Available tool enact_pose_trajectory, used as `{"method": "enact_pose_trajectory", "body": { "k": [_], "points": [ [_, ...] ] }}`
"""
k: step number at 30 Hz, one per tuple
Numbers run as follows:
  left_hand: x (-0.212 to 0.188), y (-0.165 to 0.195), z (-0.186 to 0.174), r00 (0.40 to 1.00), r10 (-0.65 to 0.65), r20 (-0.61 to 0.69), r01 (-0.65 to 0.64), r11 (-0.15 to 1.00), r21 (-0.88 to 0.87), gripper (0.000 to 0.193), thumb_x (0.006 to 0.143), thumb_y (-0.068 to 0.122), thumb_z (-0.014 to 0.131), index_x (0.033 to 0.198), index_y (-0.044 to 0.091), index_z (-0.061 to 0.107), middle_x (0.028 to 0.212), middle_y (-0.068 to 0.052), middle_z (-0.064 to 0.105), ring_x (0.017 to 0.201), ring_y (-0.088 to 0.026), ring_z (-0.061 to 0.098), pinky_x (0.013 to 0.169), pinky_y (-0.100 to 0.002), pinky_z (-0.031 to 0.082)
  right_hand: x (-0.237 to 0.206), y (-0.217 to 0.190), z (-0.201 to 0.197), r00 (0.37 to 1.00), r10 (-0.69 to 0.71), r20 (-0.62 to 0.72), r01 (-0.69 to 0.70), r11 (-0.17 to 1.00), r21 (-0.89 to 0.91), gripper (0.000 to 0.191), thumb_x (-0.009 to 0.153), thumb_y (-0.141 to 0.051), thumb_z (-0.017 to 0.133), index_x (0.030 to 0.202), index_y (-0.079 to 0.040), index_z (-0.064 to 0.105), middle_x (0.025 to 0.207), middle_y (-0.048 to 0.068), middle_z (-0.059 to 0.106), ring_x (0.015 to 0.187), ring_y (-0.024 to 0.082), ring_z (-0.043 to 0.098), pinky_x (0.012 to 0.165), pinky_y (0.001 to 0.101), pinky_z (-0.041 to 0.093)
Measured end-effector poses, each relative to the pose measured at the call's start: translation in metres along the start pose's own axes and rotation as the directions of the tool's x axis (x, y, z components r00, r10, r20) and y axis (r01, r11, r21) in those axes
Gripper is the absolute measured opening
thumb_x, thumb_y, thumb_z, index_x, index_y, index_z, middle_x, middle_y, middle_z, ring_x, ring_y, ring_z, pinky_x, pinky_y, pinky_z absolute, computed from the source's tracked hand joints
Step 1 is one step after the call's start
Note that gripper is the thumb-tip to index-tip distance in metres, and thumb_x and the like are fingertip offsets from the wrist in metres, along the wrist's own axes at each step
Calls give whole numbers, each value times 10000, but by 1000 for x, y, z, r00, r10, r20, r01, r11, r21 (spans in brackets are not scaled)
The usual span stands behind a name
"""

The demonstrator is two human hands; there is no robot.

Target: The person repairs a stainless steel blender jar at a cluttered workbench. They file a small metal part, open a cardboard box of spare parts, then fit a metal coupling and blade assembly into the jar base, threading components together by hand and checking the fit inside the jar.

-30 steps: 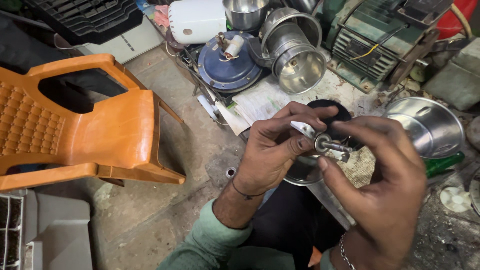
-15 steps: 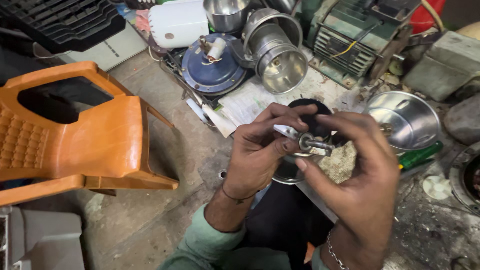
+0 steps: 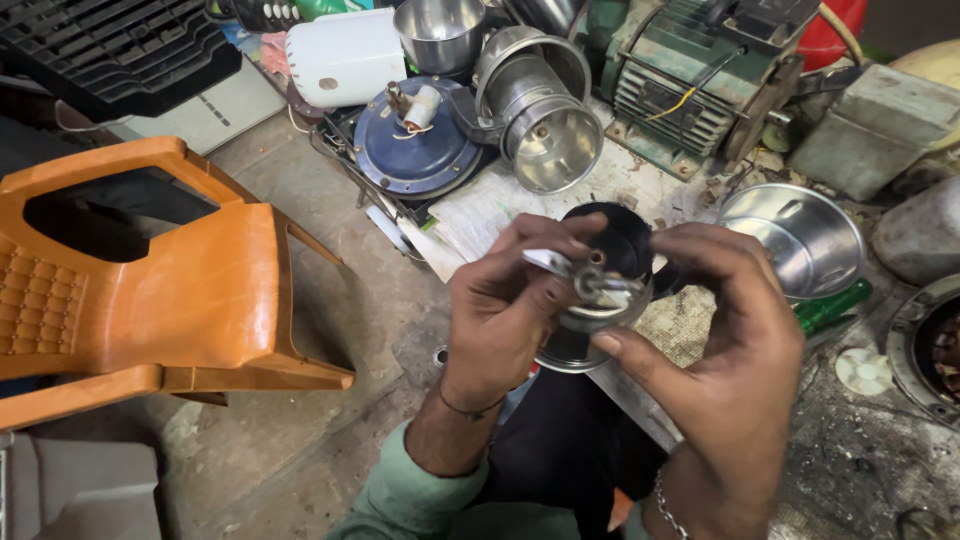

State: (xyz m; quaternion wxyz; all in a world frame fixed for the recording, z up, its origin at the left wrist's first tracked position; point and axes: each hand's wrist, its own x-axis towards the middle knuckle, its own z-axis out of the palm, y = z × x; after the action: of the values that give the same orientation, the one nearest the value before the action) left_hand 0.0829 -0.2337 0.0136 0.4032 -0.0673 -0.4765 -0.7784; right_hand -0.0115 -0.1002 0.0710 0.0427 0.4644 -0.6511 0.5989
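Both hands on small metal blade part.
Left hand [image 3: 500, 320] and right hand [image 3: 730, 370] fingers pinch shiny blade assembly [image 3: 590, 280]; black round jar base [image 3: 620, 250] behind, partly hidden.

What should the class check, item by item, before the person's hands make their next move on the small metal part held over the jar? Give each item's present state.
1. Left hand grips the small metal part: ok.
2. Right hand has fingers on the same part: ok.
3. Steel jar sits directly beneath the part: ok.
4. Part seated or threaded correctly: cannot tell.
5. Floor around the work is tidy: not ok, a steel bowl and green screwdriver lie close by.
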Motion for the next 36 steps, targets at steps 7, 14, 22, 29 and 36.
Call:
{"method": "enact_pose_trajectory", "body": {
  "k": [7,14,22,29,36],
  "points": [
    [2,4,-8,981,-47,-190,-6,963,-269,268,1142,204,485,1315,0,499,1309,-261,635,1217,-407,658,980,-499,600,9,20,18,992,91,90,-52,929,-367,1009,608,-176,965,1476,22,491,1384,240,617,1253,324,596,1023,412,480],
    [-4,4,-21,953,-109,-283,13,947,-321,290,1144,238,472,1324,11,463,1244,-230,651,1162,-369,677,975,-473,593,-5,47,31,998,36,-58,-34,999,29,899,782,-139,947,1485,-18,399,1391,185,597,1301,293,642,1155,393,537],
    [-12,1,-38,952,-152,-266,64,949,-310,354,1101,170,525,1416,16,475,1169,-121,652,1194,-330,666,981,-432,575,-15,34,11,921,96,-377,22,955,297,788,924,-136,919,1511,-61,398,1388,98,557,1328,218,607,1208,385,470],
    [-15,-27,-65,930,-146,-338,50,960,-277,397,1114,201,572,1414,-58,545,1192,-122,671,1089,-257,664,928,-451,594,-15,21,8,860,110,-498,176,853,492,579,1008,-89,849,1414,73,470,1283,138,580,1169,254,641,1104,382,573],
    [-16,-67,-55,949,-283,-135,237,929,-284,414,1094,79,630,1465,-79,539,1339,-166,657,1185,-261,651,1038,-413,559,-22,2,11,888,151,-435,119,837,533,534,968,-150,796,1373,90,542,1254,151,601,1122,240,653,1057,360,583]
  ]
}}
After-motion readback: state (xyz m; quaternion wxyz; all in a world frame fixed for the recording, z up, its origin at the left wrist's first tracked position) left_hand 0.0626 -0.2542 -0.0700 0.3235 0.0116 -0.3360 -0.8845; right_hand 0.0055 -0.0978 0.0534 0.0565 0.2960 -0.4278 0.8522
